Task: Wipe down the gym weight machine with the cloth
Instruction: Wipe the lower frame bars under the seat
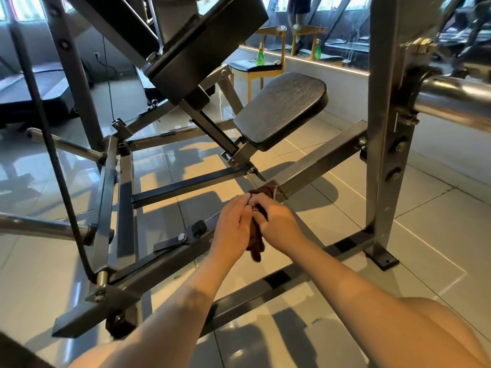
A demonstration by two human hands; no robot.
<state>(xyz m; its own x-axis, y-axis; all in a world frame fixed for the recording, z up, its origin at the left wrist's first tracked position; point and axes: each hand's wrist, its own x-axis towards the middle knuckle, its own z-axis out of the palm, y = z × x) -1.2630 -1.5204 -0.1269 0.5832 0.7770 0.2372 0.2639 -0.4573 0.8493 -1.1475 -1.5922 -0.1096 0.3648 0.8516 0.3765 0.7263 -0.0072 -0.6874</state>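
There are two hands, one cloth and one weight machine [385, 128]. The left hand [233, 224] and right hand [279, 221] meet side by side, and the fingers [245, 205] of both are curled tight around the dark brown cloth [257, 249], which is bunched between them. One end of the cloth pokes out past the fingertips and touches the lower end of the machine's sloping grey bar [318, 166]. The other end hangs below the palms, above the tiled floor [438, 235]. Just beyond the fingers a thin metal tab [259, 175] juts down from the bracket under the single black seat pad [281, 110]. Far beyond stand two green bottles [260, 55], one on a wooden chair [255, 69].
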